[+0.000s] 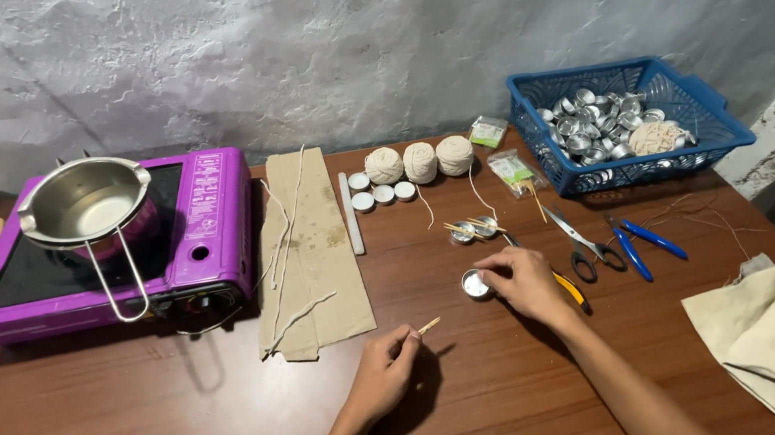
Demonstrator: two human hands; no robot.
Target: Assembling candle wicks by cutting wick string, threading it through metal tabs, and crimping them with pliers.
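Left hand (pixel 383 367) curled, fingers pinching thin wooden stick (pixel 429 325); right hand (pixel 518 280) arched, fingers gripping round shiny metal cup (pixel 474 284) on smooth brown worktop (pixel 132 415).

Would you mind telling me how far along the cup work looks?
Two cups already carry sticks across their rims. The left hand pinches a stick; the right hand steadies an empty cup. Many cups wait in the blue basket.

Shiny metal cup (pixel 474 284), seemingly wooden stick (pixel 429 325), glossy wood table (pixel 132 415)
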